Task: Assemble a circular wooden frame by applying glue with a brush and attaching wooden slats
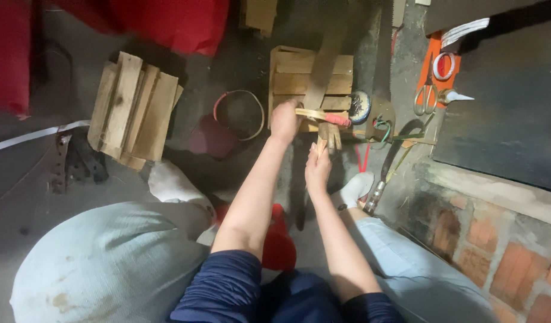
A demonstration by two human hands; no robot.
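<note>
Left hand [285, 121] gripping red-handled tool [323, 115], right hand [317, 167] clasping wooden stick [321, 142], crate [287, 78] edge beside

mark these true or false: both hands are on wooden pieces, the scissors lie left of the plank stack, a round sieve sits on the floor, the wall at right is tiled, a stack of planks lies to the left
1. Both the left hand and right hand are on wooden pieces: true.
2. The scissors lie left of the plank stack: false, they lie far right, on an orange sheet.
3. A round sieve sits on the floor: true.
4. The wall at right is tiled: false, it is a bare brick wall.
5. A stack of planks lies to the left: true.
</note>
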